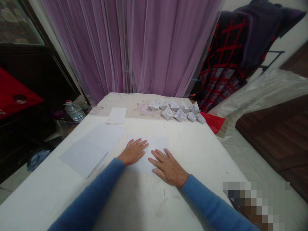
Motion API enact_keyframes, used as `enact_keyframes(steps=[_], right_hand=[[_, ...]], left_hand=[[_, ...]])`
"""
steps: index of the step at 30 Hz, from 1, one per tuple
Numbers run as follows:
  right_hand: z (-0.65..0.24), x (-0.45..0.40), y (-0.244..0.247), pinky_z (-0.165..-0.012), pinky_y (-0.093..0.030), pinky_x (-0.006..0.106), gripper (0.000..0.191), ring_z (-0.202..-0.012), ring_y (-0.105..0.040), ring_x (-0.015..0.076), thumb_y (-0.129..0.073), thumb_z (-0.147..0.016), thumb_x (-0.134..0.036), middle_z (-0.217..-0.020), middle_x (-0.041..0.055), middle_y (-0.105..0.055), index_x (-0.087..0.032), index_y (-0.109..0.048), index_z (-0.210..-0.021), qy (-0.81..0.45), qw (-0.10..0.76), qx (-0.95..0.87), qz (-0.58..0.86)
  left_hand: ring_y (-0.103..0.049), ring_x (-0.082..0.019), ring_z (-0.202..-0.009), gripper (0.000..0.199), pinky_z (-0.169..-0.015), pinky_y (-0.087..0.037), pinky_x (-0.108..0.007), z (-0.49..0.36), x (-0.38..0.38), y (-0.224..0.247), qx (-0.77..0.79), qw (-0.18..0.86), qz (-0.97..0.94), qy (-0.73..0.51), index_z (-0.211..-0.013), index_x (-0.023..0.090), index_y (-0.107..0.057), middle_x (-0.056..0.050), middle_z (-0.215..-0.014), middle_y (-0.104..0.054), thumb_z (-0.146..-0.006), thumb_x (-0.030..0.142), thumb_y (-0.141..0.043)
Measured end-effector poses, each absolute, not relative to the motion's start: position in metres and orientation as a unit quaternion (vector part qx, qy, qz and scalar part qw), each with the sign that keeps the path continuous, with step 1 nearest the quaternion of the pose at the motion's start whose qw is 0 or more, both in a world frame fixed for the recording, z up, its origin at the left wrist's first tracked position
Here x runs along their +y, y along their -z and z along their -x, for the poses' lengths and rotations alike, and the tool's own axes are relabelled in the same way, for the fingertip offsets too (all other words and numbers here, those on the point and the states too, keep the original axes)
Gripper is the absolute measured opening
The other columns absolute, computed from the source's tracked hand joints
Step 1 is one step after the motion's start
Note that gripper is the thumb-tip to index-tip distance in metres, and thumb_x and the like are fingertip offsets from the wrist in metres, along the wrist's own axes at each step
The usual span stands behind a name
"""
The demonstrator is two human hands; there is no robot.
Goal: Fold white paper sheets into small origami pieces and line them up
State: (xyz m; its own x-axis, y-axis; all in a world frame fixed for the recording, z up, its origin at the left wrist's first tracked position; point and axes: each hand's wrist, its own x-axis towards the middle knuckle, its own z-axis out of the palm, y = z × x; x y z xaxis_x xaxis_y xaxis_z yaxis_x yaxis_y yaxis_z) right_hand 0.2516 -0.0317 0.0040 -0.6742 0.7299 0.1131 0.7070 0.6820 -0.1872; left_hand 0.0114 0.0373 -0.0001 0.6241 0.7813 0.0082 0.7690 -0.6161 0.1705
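A white sheet of paper (160, 142) lies on the white table (202, 154) in front of me. My left hand (134, 152) rests flat on its left part, fingers spread. Over the sheet's lower right part lies my right hand (167, 166), also flat with its fingers apart. Neither hand grips anything. A faint slanting line shows on the sheet between the hands. Parts of the sheet are hidden under both hands.
A stack of larger white sheets (92, 147) lies at the left, with a smaller white paper (117, 115) behind it. Several folded paper boats (180, 115) stand in two rows at the back right. A water bottle (74, 111) is beyond the left edge.
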Motion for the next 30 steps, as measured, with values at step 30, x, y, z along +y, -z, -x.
enact_keyframes(steps=[30], right_hand=[[-0.235, -0.04, 0.004, -0.116, -0.016, 0.056, 0.056, -0.141, -0.03, 0.0258, -0.036, -0.099, -0.046, -0.152, 0.0109, -0.034, -0.016, -0.037, -0.146, -0.064, 0.124, -0.86, 0.49]], left_hand=[[-0.02, -0.03, -0.145, 0.079, -0.115, -0.013, -0.057, -0.009, 0.037, -0.007, 0.424, 0.135, -0.896, 0.0, -0.149, 0.029, -0.028, -0.007, -0.156, -0.028, -0.084, 0.069, -0.045]])
